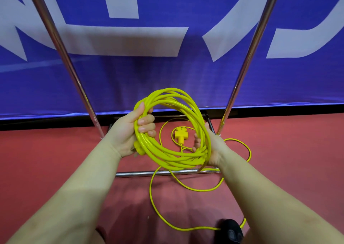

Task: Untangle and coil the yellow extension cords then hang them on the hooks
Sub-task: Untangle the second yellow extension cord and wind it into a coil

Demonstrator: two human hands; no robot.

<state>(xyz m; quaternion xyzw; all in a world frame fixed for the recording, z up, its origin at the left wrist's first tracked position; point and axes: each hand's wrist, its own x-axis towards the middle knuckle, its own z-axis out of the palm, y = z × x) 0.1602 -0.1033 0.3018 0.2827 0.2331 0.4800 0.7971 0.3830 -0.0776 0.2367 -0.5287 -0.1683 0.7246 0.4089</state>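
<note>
Left hand (130, 132): fingers curled round the yellow cord coil (173, 130).
Right hand (208, 145): fingers wrapped round coil's opposite side.
Socket block (181, 133): on red floor (288, 150), seen through coil.

So there's one yellow coil (173, 130), one socket block (181, 134) inside its ring, two upright poles (61, 50), two hands (130, 132).

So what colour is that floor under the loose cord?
Red, a dull brick shade, on the floor beneath the loose cord; seen in the head view.
</note>
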